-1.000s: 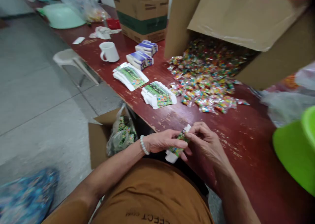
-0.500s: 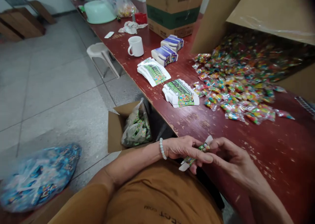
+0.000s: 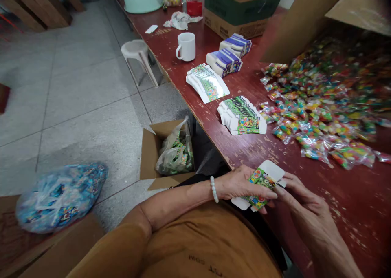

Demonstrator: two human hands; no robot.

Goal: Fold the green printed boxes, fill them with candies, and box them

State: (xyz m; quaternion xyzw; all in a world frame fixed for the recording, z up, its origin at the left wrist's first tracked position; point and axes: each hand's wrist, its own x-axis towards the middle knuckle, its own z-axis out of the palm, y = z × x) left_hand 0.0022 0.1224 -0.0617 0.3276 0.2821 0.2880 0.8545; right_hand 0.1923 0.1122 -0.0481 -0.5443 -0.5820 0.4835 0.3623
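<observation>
A small green printed candy box is between my hands, above my lap by the table's front edge. My left hand, with a beaded bracelet at the wrist, is closed around it, thumb across the printed face. White end flaps stick out at both ends of the box. My right hand pinches the box near its upper flap with thumb and fingers. On the table beyond lie two fanned stacks of flat green boxes, a nearer stack and a farther stack. Wrapped colourful candies are heaped to the right.
A white mug, purple box bundles and a large carton stand on the red table. On the floor are a stool, an open carton with a bag inside, and a blue-filled bag.
The candy box has turned so its printed face shows, and its upper flap now stands out wide. Both hands still hold it. The view has shifted, moving the table things rightward.
</observation>
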